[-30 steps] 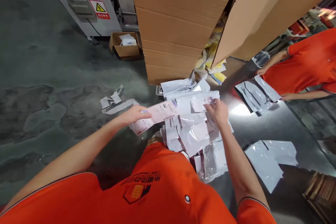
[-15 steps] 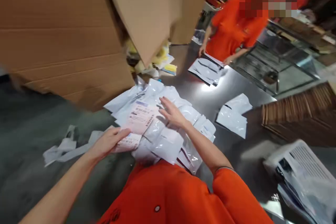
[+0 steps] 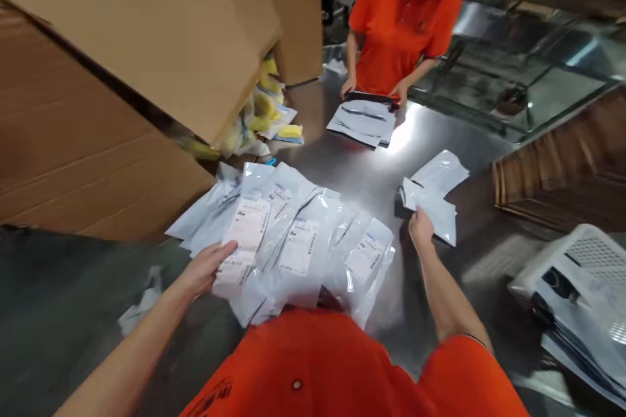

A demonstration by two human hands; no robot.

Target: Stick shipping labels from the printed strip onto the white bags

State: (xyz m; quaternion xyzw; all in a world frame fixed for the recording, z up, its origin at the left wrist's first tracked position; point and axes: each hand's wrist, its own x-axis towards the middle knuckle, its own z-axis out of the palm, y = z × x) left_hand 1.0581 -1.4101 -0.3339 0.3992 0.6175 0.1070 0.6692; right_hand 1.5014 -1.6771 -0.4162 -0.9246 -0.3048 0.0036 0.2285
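Note:
My left hand [image 3: 208,267] is closed on the near left edge of a strip of shipping labels [image 3: 247,225], its thumb on top. Under and beside the strip lies a heap of white plastic mailing bags [image 3: 317,208], several with labels stuck on. Over on the right, my right hand [image 3: 421,227] pinches the left edge of a white bag [image 3: 437,212] in a small pile; its fingertips are partly hidden.
Across the metal table [image 3: 364,176], a co-worker [image 3: 401,26] holds a stack of grey-white bags [image 3: 364,122]. Large cardboard [image 3: 161,26] stands at left, stacked cardboard [image 3: 562,163] at right, near a white basket [image 3: 591,254]. Yellow packets [image 3: 267,104] lie behind the heap.
My right hand has moved from above the heap to the small pile at right and closed on a bag. The label strip now lies farther left. The camera view has shifted.

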